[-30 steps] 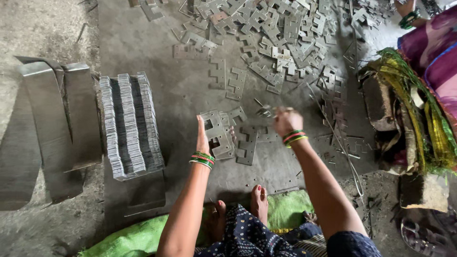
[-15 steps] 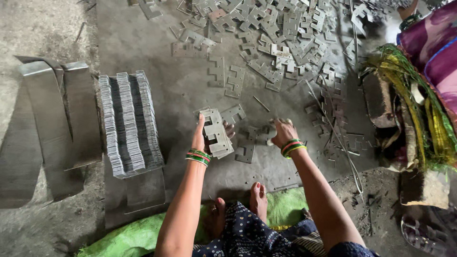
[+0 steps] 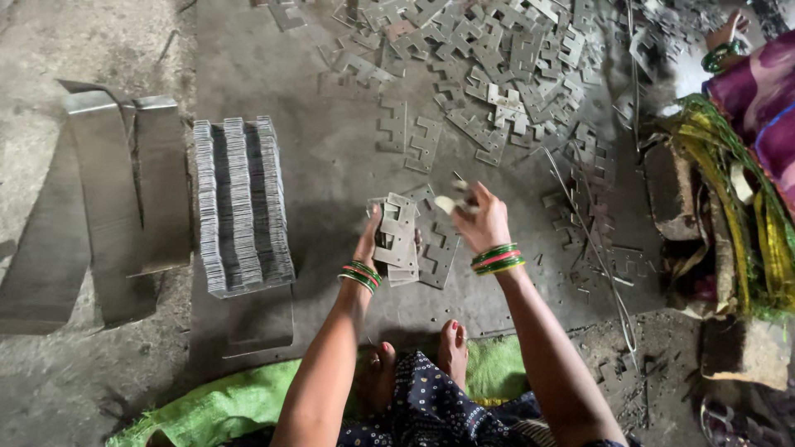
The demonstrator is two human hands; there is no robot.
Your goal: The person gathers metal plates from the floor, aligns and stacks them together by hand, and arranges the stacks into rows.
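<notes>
Sheets of bent metal lie at nine o'clock beside three packed rows of stamped plates. Left hand clasps a small plate stack; right hand pinches one pale piece. Loose plates crowd twelve o'clock.

We have one view only, from a camera worn on the head, looking steeply down at the concrete floor. It sits close: our forearms rise from the lower edge to mid-frame, with our feet at bottom centre.
</notes>
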